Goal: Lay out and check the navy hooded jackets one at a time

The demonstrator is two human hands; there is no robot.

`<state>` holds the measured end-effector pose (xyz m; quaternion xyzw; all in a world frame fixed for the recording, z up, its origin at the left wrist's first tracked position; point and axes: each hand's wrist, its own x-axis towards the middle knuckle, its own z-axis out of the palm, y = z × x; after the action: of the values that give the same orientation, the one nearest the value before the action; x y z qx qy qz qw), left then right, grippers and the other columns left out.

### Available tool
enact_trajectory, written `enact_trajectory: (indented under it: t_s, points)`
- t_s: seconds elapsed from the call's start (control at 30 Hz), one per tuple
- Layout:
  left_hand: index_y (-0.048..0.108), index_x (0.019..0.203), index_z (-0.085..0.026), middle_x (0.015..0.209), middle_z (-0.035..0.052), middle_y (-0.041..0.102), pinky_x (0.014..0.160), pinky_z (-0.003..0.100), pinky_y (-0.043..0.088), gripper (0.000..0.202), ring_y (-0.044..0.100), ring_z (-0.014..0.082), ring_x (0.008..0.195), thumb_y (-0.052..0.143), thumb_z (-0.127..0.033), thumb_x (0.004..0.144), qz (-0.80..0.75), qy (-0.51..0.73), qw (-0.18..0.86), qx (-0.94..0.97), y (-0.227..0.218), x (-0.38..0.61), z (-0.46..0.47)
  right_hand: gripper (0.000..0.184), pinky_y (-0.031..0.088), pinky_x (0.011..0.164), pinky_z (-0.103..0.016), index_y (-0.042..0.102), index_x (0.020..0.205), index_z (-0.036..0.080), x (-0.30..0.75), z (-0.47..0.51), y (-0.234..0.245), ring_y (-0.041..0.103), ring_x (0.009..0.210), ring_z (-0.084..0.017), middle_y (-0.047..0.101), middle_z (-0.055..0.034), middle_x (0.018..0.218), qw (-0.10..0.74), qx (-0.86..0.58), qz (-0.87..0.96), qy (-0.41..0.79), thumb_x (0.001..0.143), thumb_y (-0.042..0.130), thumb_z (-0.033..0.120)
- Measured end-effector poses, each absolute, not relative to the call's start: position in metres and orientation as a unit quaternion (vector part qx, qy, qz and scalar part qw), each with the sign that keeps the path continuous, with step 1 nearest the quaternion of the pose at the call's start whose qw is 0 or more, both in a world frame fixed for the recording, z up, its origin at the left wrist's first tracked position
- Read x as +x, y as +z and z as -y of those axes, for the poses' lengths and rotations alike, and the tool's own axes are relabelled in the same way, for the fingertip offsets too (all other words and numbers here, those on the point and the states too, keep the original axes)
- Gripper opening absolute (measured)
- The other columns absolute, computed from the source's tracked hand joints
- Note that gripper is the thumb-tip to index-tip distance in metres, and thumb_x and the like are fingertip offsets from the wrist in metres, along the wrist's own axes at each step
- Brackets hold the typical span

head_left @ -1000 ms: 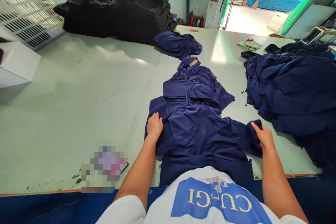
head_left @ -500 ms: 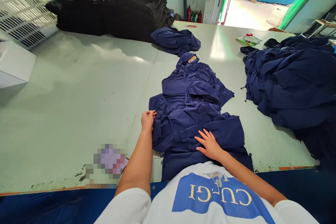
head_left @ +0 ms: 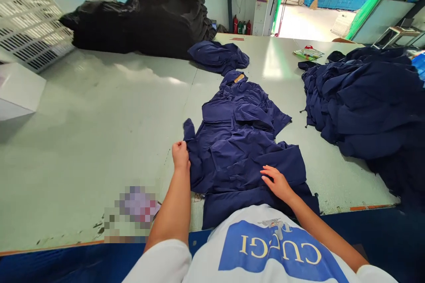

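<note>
A navy jacket (head_left: 229, 141) lies spread on the pale green table in front of me, its collar with an orange-tan tag at the far end. My left hand (head_left: 181, 155) is closed on the jacket's left edge, and the sleeve end there is lifted and pokes up beyond my fist. Over the lower right part of the jacket is my right hand (head_left: 276, 182), its fingers extended; whether it touches the cloth I cannot tell. The jacket's near edge reaches my body.
A heap of navy garments (head_left: 361, 101) covers the table's right side. Black garments (head_left: 142, 22) are stacked at the back left, beside a bunched navy piece (head_left: 219, 56). A white crate (head_left: 33, 26) and white box (head_left: 20, 90) stand at left. A small packet (head_left: 308, 53) lies far right.
My left hand has moved a little left, pulling the jacket's left sleeve outward and up. My right hand has shifted right and its fingers are less spread. The view has tilted slightly.
</note>
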<state>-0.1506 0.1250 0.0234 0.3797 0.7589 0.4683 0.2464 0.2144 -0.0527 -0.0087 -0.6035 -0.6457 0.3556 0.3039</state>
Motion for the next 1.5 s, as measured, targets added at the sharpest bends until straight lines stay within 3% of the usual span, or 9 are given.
enact_trajectory:
  t_s: [0.13, 0.3, 0.5, 0.67, 0.77, 0.83, 0.97, 1.27, 1.5]
  points:
    - [0.057, 0.105, -0.021, 0.110, 0.0057, 0.067, 0.094, 0.030, 0.050, 0.025, 0.063, 0.0177, 0.105, 0.047, -0.041, 0.093, -0.636, 0.464, 0.308, 0.535, 0.041, -0.111, -0.070, 0.036, 0.044, 0.111, -0.047, 0.075, 0.105, 0.023, 0.253, 0.067, -0.010, 0.064, 0.116, -0.026, 0.072, -0.0098, 0.118, 0.397, -0.682, 0.518, 0.330, 0.090, 0.054, 0.049]
    - [0.069, 0.089, -0.023, 0.098, 0.0057, 0.073, 0.094, 0.035, 0.052, 0.028, 0.067, 0.0214, 0.097, 0.056, -0.048, 0.090, -0.452, 0.287, 0.415, 0.736, 0.051, -0.064, -0.005, 0.052, 0.048, 0.105, -0.045, 0.067, 0.119, 0.015, 0.295, 0.057, -0.012, 0.065, 0.113, -0.026, 0.069, -0.0148, 0.123, 0.433, -0.754, 0.404, 0.285, 0.089, 0.047, 0.054]
    - [0.063, 0.107, -0.020, 0.116, 0.0130, 0.068, 0.106, 0.052, 0.045, 0.039, 0.061, 0.0318, 0.116, 0.068, -0.047, 0.079, -0.693, 0.321, 0.200, 0.614, 0.018, -0.094, -0.018, 0.079, 0.034, 0.117, -0.047, 0.050, 0.141, 0.013, 0.308, 0.051, -0.025, 0.045, 0.139, -0.033, 0.051, -0.0196, 0.147, 0.317, -0.825, 0.407, 0.229, 0.078, 0.065, 0.057]
    - [0.052, 0.123, -0.016, 0.122, 0.0173, 0.066, 0.101, 0.051, 0.050, 0.070, 0.064, 0.0333, 0.115, 0.081, -0.045, 0.066, -0.731, 0.269, 0.270, 0.566, -0.012, -0.100, -0.016, 0.108, 0.039, 0.111, -0.048, 0.031, 0.153, 0.010, 0.269, 0.062, -0.024, 0.046, 0.137, -0.038, 0.046, -0.0248, 0.149, 0.233, -0.818, 0.469, 0.237, 0.069, 0.077, 0.059]
    - [0.057, 0.117, -0.015, 0.114, 0.0168, 0.071, 0.095, 0.048, 0.053, 0.065, 0.068, 0.0340, 0.109, 0.082, -0.044, 0.064, -0.753, 0.238, 0.344, 0.508, -0.013, -0.094, -0.007, 0.120, 0.041, 0.108, -0.047, 0.025, 0.156, 0.012, 0.244, 0.064, -0.015, 0.049, 0.132, -0.039, 0.051, -0.0234, 0.143, 0.161, -0.817, 0.513, 0.210, 0.061, 0.086, 0.052]
    - [0.063, 0.105, -0.015, 0.106, 0.0152, 0.074, 0.092, 0.044, 0.055, 0.053, 0.070, 0.0338, 0.104, 0.081, -0.043, 0.064, -0.735, 0.201, 0.422, 0.491, -0.007, -0.089, -0.003, 0.110, 0.043, 0.105, -0.045, 0.031, 0.154, 0.011, 0.236, 0.059, -0.008, 0.054, 0.126, -0.038, 0.058, -0.0225, 0.135, 0.106, -0.823, 0.517, 0.209, 0.063, 0.087, 0.037]
    - [0.069, 0.099, -0.014, 0.099, 0.0127, 0.077, 0.088, 0.042, 0.057, 0.051, 0.072, 0.0323, 0.097, 0.078, -0.050, 0.065, -0.645, 0.203, 0.531, 0.511, 0.017, -0.073, 0.003, 0.051, 0.048, 0.092, -0.034, 0.062, 0.126, 0.013, 0.245, 0.048, 0.005, 0.066, 0.106, -0.028, 0.071, -0.0141, 0.113, 0.077, -0.815, 0.506, 0.274, 0.075, 0.070, 0.017]
    - [0.075, 0.099, -0.013, 0.099, 0.0100, 0.079, 0.097, 0.051, 0.056, 0.062, 0.073, 0.0319, 0.095, 0.086, -0.057, 0.057, -0.518, 0.322, 0.589, 0.530, 0.112, -0.001, -0.002, 0.031, 0.053, 0.071, -0.030, 0.074, 0.095, 0.017, 0.339, 0.086, 0.078, 0.065, 0.076, -0.020, 0.074, -0.0003, 0.082, 0.465, -0.687, 0.417, 0.371, 0.068, 0.061, 0.026]
    - [0.079, 0.091, -0.021, 0.091, 0.0050, 0.079, 0.099, 0.047, 0.057, 0.047, 0.074, 0.0317, 0.096, 0.085, -0.057, 0.062, -0.392, 0.377, 0.499, 0.674, 0.171, 0.125, 0.011, 0.036, 0.055, 0.065, -0.030, 0.073, 0.091, 0.019, 0.468, 0.164, 0.147, 0.067, 0.070, -0.019, 0.074, -0.0014, 0.079, 0.634, -0.635, 0.328, 0.296, 0.060, 0.083, 0.035]
